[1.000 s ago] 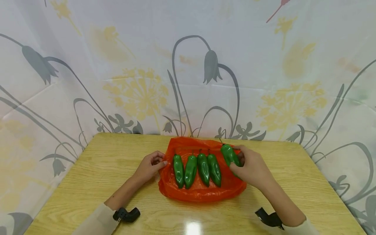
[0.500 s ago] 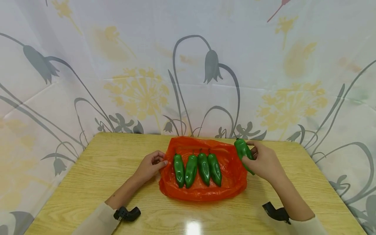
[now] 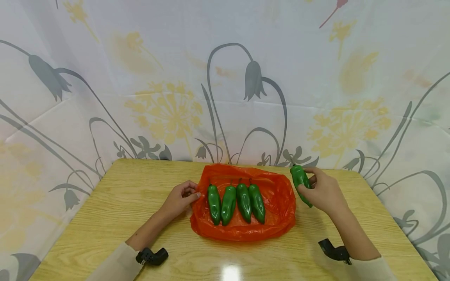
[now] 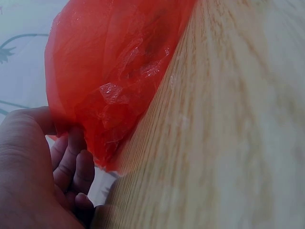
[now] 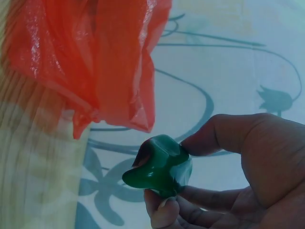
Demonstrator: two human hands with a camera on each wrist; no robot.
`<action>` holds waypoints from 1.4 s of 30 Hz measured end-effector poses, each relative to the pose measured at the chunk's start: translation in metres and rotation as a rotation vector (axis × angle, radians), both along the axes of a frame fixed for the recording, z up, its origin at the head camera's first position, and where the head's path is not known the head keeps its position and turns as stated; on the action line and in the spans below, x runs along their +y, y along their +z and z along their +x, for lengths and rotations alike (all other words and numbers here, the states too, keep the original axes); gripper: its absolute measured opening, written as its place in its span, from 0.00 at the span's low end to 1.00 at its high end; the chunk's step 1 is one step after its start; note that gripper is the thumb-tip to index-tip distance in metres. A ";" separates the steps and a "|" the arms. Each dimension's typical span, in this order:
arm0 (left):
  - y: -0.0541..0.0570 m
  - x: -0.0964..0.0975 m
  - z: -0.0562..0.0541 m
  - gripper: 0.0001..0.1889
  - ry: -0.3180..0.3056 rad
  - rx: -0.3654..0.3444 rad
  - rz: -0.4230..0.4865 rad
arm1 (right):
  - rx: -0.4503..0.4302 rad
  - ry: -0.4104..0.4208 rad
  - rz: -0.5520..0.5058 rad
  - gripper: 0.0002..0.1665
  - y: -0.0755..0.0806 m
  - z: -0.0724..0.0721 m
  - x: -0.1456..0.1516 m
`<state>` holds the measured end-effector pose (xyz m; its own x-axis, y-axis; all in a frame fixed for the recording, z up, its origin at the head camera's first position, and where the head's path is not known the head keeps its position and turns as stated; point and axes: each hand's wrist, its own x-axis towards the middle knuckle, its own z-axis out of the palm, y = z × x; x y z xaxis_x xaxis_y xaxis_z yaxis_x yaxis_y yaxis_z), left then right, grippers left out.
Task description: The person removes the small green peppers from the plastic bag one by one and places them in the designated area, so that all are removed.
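A red plastic bag (image 3: 242, 233) lies with its mouth spread wide on the table. Inside it, several glossy green peppers (image 3: 228, 205) lie side by side, stems toward the back. My left hand (image 3: 181, 198) pinches the bag's left edge between thumb and fingers; the left wrist view shows the red film (image 4: 109, 81) rising from that grip. To the right of the bag, my right hand (image 3: 323, 191) holds one more green pepper (image 3: 300, 181) between thumb and fingers, stem pointing up and back. In the right wrist view this pepper (image 5: 164, 164) is seen from its tip, apart from the bag.
The light wooden table (image 3: 140, 218) has its back edge just behind the bag. Behind it hangs a pale cloth (image 3: 225, 78) printed with grey and yellow flowers. Black camera mounts (image 3: 152, 256) sit on both wrists.
My right hand has carried its pepper from over the bag's right side out to the right, beyond the rim. The left hand and the peppers in the bag have stayed put.
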<state>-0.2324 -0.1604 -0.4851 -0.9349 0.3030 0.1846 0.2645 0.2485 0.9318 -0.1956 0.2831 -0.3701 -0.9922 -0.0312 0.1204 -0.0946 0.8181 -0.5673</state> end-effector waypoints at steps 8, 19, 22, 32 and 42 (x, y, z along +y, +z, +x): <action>0.000 -0.001 0.001 0.10 0.003 -0.001 -0.001 | -0.042 -0.010 0.011 0.40 -0.010 -0.006 0.005; -0.001 0.000 0.001 0.10 0.004 -0.006 0.002 | -0.108 -0.018 0.030 0.39 -0.026 -0.016 0.010; -0.001 0.000 0.001 0.10 0.004 -0.007 0.006 | -0.121 -0.023 0.041 0.39 -0.030 -0.018 0.010; -0.001 0.000 0.000 0.10 0.001 -0.008 0.000 | -0.130 -0.040 0.066 0.38 -0.044 -0.024 0.013; 0.002 0.000 0.001 0.10 -0.007 -0.009 0.007 | -0.153 -0.048 0.085 0.37 -0.050 -0.026 0.016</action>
<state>-0.2311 -0.1600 -0.4836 -0.9345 0.3079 0.1788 0.2581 0.2400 0.9358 -0.2216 0.2990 -0.4198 -0.9994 0.0134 -0.0333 0.0283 0.8652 -0.5006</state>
